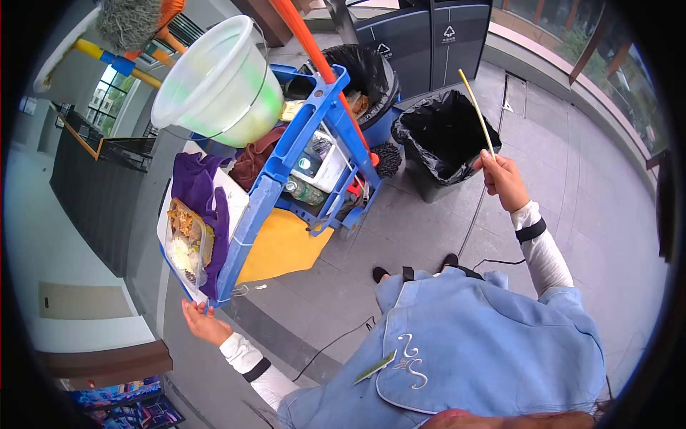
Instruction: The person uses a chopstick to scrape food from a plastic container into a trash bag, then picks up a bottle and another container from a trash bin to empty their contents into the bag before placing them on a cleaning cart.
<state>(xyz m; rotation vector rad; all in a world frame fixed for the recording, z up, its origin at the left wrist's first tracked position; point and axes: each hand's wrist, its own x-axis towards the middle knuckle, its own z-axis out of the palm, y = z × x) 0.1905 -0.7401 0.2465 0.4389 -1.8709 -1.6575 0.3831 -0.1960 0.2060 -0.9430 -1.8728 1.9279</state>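
Note:
My right hand (504, 181) pinches the lower end of a thin wooden chopstick (474, 107), which points up and slightly left. Just left of that hand stands a bin (429, 175) lined with a black bag, and the chopstick overlaps its opening in this view. My left hand (206, 323) is palm up with its fingers apart, right at the near corner of a blue cleaning cart (251, 227). Above it on the cart top lies a clear plastic food container (208, 247) with rice and other food inside, beside a purple cloth (191, 177).
A white bucket (214, 79) sits on the cart, next to a brown cloth (259, 155). An orange pole (304, 36) rises from the cart. Bottles (304, 191) fill its side basket. Another bagged bin (379, 79) and grey recycling bins (461, 36) stand behind.

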